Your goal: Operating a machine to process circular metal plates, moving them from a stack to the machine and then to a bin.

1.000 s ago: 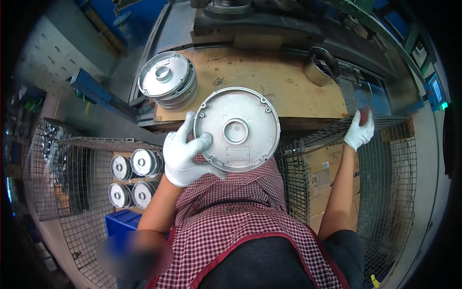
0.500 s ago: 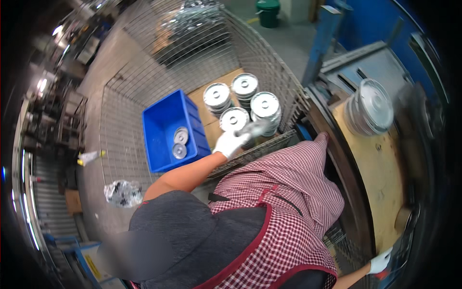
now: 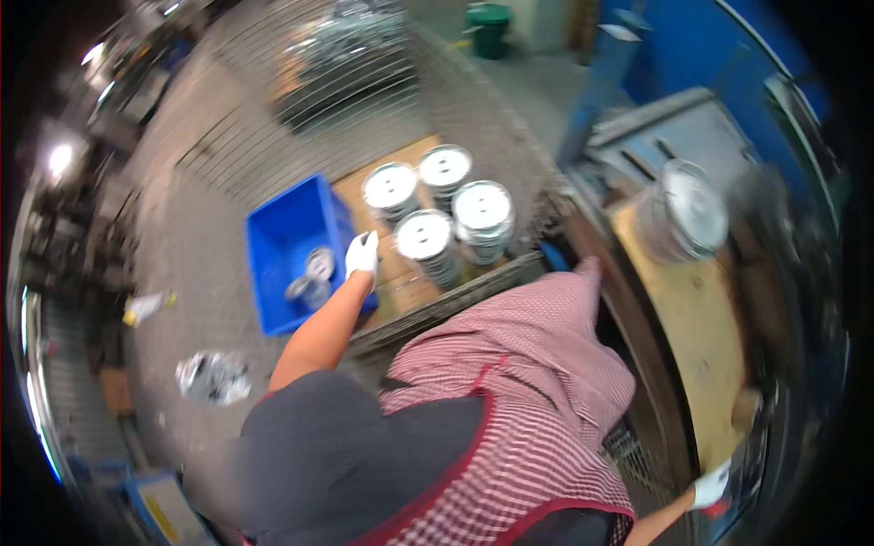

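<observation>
— White-gloved, the left hand reaches down into the wire cage, over the edge where the blue plastic crate meets the brown pallet board. What has it got hold of?

— Nothing that I can see. The fingers look loosely curled and point downward, but the picture is blurred there, so I cannot tell how far they are spread.

— And the nearest things?

— Just right of the hand, a stack of round silver metal discs, one of four such stacks on the board. The others stand behind it: one at the left, one at the far edge, one at the right. In the crate, just left of the hand, lie two smaller round metal parts.

— The other hand?

— The right hand, also in a white glove, sits low at the near right corner of the wooden worktop. It seems to rest on the edge there; whether the fingers grip anything I cannot tell. Another stack of discs stands at the worktop's far end, blurred.

— Any packages or labels?

— A crumpled clear plastic wrap lies on the floor left of the person, and a small yellow and white item beyond it. A green bin stands at the far wall. The person wears a red checked apron.
</observation>
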Demonstrator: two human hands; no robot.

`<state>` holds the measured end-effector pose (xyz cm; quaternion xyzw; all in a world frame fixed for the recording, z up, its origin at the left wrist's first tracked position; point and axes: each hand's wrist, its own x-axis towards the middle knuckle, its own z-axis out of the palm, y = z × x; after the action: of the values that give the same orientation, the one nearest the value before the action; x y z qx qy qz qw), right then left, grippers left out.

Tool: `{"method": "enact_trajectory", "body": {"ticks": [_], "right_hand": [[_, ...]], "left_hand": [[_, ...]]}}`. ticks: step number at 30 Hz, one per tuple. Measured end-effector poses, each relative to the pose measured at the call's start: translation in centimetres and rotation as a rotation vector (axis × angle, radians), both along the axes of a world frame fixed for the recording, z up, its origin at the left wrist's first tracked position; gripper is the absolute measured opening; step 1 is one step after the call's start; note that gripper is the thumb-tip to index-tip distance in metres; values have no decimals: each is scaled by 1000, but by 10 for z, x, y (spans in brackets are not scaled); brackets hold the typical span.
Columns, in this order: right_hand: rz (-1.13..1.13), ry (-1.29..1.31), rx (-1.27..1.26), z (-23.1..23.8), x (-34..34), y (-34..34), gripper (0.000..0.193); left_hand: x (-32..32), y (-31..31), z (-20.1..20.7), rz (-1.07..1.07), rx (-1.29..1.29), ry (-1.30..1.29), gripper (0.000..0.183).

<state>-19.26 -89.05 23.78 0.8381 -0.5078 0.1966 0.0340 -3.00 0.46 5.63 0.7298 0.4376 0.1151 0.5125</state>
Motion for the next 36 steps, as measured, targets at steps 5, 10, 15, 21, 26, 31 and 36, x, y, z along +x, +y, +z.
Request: {"method": "enact_trajectory", "body": {"ticks": [5, 10, 15, 21, 26, 31, 36], "right_hand": [[136, -134, -93, -1, 48, 55, 54], [33, -177, -164, 14, 34, 65, 48], [-10, -181, -26, 41, 46, 87, 45], [52, -263, 146, 56, 45, 77, 62], [30, -103, 228, 88, 76, 75, 86], [109, -182, 341, 82, 101, 37, 60], [227, -171, 322, 125, 123, 16, 38]], "left_hand": [[57, -125, 95, -526, 192, -216, 28], [137, -274, 252, -1057, 491, -1044, 29], [243, -373, 311, -1215, 766, -916, 31], [237, -421, 348, -1255, 1153, -291, 54], [226, -426, 344, -1306, 1161, -198, 52], [238, -426, 346, -1505, 1150, -277, 37], [250, -409, 349, -1901, 901, -559, 23]]}}
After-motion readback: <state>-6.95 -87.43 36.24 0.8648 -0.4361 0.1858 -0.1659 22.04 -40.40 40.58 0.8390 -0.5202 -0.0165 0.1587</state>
